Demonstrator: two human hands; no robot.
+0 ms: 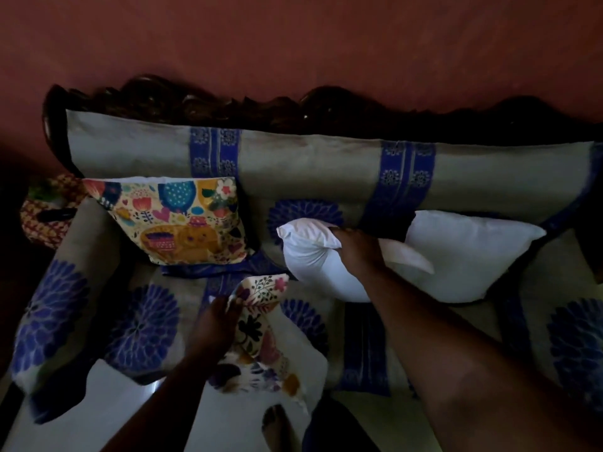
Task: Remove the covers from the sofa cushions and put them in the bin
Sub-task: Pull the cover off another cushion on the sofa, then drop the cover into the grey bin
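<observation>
A floral cover (257, 324) is pinched near its top edge by the left hand (217, 324) and hangs limp over the sofa (326, 164) seat's front. A bare white cushion (313, 256) on the seat is gripped by the right hand (355, 249). A second bare cushion (463, 252) lies just beside it; a covered cushion (176, 220) leans against the backrest.

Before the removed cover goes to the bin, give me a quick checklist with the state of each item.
1. Cover fully off the insert: ok.
2. Left hand grips the cover: ok.
3. Right hand off the bare insert: not ok, it grips a corner.
4. Bin in view: not ok.
5. Cushions left covered: not ok, patterned cushion keeps its cover.
6. Second insert bare: ok.
</observation>
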